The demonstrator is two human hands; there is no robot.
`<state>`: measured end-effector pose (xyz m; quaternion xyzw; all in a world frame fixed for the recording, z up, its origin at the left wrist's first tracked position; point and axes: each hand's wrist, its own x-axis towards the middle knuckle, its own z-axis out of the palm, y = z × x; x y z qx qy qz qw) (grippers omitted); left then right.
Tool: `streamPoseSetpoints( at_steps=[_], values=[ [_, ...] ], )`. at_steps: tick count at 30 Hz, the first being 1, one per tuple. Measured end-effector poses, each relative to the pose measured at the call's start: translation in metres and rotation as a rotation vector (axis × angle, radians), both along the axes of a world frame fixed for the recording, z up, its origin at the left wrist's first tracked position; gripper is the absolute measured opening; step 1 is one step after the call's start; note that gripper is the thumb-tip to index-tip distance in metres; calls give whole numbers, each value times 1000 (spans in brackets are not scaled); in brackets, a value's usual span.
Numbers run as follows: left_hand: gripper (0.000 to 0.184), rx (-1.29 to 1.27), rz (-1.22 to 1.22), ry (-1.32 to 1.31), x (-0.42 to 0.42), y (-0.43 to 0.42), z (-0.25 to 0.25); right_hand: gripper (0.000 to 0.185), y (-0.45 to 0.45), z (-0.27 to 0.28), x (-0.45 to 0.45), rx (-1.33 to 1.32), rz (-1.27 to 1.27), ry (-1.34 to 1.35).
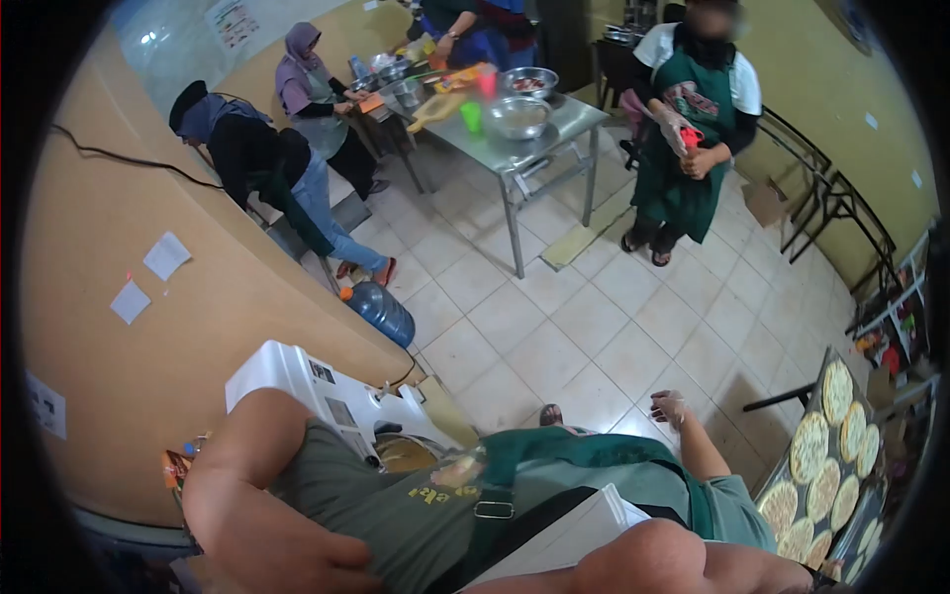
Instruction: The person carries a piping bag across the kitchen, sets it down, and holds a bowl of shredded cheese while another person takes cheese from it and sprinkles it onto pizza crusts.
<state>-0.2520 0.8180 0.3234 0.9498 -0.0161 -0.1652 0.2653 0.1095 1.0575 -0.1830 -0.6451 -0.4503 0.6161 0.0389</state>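
Note:
My right hand [670,407], in a clear plastic glove, hangs low over the tiled floor with its fingers stretched out and nothing in it. My left arm is bent close to the camera. Only part of my left hand [332,562] shows at the bottom edge, and its fingers are hidden. Another large patch of skin [648,559] at the bottom is too close to make out. I wear a green apron [534,450] over a grey-green shirt. Beside my left arm stands a white mixer [312,381], its bowl [404,453] holding something pale brown.
Flat round breads [821,490] lie on a dark tray at the right. A water jug [381,312] rests on the floor. Bowls [520,117] and a green cup [471,119] stand on a metal table [475,153]. Nearby, an aproned person [693,129] holds something red; others work behind.

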Motion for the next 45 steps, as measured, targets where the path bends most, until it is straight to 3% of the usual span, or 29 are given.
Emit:
streamPoseSetpoints(
  at_steps=[9, 11, 12, 14, 15, 18, 20, 21, 23, 24, 26, 30, 32, 34, 36, 38, 40, 42, 44, 45],
  values=[
    [22, 139, 35, -399, -81, 82, -33, 23, 139, 18, -96, -17, 442, -90],
    [11, 305, 350, -819, -96, 95, -59, 25, 160, 38, -135, -60, 664, -120],
    [11, 312, 361, -813, -104, 114, -64, 25, 170, 52, -158, -57, 676, -116],
    [7, 361, 20, -1134, -122, 153, -73, 25, 190, 78, -207, 74, 1054, -147],
    [7, 362, 32, -1129, -133, 164, -74, 23, 203, 93, -234, 59, 1113, -114],
    [7, 298, 75, -1202, -153, 193, -69, 21, 250, 89, -311, 77, 997, 87],
    [7, 1145, 543, -1147, -163, 220, -59, 21, 283, 85, -377, 249, 1000, 162],
    [7, 1145, 567, -1121, -175, 228, -48, 21, 295, 80, -414, 330, 988, 255],
    [4, 328, 760, -593, -202, 239, -23, 23, 316, 94, -493, 378, 867, 440],
    [4, 329, 785, -583, -214, 253, -15, 24, 317, 112, -529, 323, 761, 523],
    [6, 88, 673, -127, -243, 282, -6, 26, 328, 136, -590, 232, 871, 615],
    [11, 110, 635, -134, -298, 306, -19, 26, 379, 173, -702, 334, 1203, 673],
    [25, 191, 846, -342, -328, 322, -28, 25, 415, 180, -757, 683, 1376, 712],
    [24, 114, 824, -362, -366, 300, -46, 25, 450, 186, -808, 634, 1367, 693],
    [23, -32, 747, -402, -424, 346, -59, 24, 475, 203, -841, 603, 1334, 672],
    [23, -165, 657, -439, -490, 378, -64, 23, 506, 240, -866, 762, 1353, 430],
    [22, -311, 564, -470, -543, 396, -78, 23, 533, 277, -890, 976, 1542, 96],
    [22, -465, 469, -505, -592, 433, -94, 23, 573, 289, -905, 1283, 1686, 12],
    [22, -624, 384, -545, -641, 490, -109, 22, 597, 332, -928, 1259, 1678, -189],
    [22, -708, 343, -570, -656, 520, -120, 21, 623, 335, -939, 1385, 1583, -165]
  ],
)
